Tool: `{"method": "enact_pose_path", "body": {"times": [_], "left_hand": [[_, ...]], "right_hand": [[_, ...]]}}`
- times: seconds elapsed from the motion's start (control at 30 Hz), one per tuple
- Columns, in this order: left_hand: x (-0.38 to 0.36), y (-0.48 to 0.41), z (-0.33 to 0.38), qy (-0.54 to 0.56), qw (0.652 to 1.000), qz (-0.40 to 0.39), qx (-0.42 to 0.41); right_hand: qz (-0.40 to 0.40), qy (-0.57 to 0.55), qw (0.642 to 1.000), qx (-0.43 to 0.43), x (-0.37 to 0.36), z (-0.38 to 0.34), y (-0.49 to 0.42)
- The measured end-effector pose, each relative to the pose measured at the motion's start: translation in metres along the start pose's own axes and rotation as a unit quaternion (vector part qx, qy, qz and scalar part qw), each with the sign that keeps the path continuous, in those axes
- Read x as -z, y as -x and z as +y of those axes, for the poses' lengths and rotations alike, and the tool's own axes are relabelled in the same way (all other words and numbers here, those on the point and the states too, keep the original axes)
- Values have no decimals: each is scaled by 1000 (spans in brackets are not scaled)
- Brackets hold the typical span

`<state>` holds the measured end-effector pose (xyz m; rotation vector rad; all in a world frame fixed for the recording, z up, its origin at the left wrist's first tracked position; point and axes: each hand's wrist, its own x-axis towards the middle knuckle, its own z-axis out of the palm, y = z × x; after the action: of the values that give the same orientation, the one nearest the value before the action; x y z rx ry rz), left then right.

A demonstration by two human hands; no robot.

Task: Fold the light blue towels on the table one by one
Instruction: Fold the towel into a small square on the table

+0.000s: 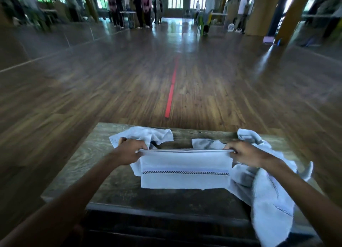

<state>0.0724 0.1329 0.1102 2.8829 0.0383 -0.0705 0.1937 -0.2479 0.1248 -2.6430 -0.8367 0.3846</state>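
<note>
A light blue towel (185, 172) with a dark checkered stripe hangs doubled over above the wooden table (88, 154). My left hand (129, 152) pinches its top left corner and my right hand (244, 153) pinches its top right corner, so the folded edge is stretched straight between them. A crumpled light blue towel (146, 134) lies at the table's far left, behind my left hand. A heap of light blue towels (266, 195) covers the table's right side and hangs over its near right corner, under my right forearm.
The table's dark front edge (166, 212) runs close to me. Beyond the table is a wide wooden floor with a red tape line (171, 95). Several people (146, 8) stand far off by tables and pillars.
</note>
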Motion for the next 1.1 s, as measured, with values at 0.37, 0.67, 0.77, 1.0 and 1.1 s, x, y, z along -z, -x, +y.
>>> {"method": "enact_pose_path", "body": {"times": [0.37,0.67,0.77,1.0,1.1], "left_hand": [[187,71,46,155,974,155,-63],[283,118,84,84,987,115,-73],[292,126,89,62,991,92,-71],[276,123,92,67,990,104,-66],[269,120,89,78,994,52,-60]], "right_hand": [[68,-12,996,63,174,-92,93],[-5,7,999,46,265,-140,138],[-57,5,998,41,267,-149,149],[-13,-18,999,46,252,-138,154],[64,-36,996,59,240,-130,152]]}}
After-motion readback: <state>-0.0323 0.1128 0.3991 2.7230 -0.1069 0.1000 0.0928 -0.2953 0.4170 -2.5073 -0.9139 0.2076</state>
